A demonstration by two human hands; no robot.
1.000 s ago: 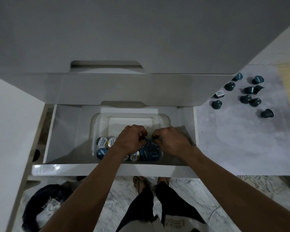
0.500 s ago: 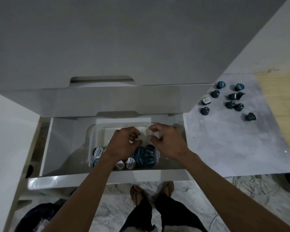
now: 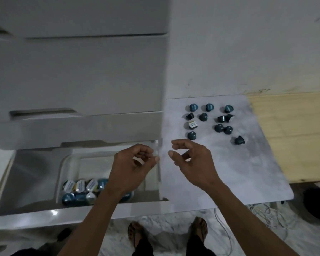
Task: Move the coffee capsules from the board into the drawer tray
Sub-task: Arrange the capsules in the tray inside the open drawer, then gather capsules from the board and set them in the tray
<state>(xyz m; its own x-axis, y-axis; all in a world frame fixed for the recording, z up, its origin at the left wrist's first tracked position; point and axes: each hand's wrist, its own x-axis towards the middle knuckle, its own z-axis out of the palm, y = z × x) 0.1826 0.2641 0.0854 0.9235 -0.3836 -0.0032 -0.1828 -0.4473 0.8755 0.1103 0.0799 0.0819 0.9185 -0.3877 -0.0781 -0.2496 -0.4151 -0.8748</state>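
Looks like we're between loads: both hands, left and right, hang loosely curled and empty between the drawer tray and the board, so next is probably reaching for the dozen-ish coffee capsules left there.

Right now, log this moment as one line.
left hand: empty | right hand: empty, near board | capsules: remain on board | tray: partly filled
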